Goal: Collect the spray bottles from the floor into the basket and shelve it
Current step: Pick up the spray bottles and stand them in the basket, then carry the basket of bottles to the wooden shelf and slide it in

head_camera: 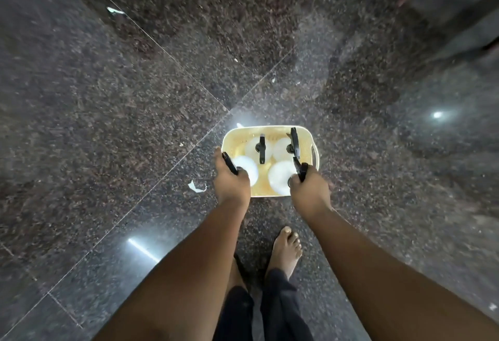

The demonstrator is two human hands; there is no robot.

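While both hands close round trigger heads, left hand (pixel 231 182) on the near-left spray bottle (pixel 245 168) and right hand (pixel 309 184) on the near-right bottle (pixel 281 177), all four sit upright in the cream basket (pixel 307 140) on the granite floor (pixel 135 103). Loaded, it looks moderately heavy, stiff plastic; best lifted by its side handle (pixel 314 152).

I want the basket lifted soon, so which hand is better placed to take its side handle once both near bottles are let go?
Probably the right hand. The only visible handle sticks out from the basket's right wall, just beyond that hand. The left hand is at the opposite wall, where no handle shows.
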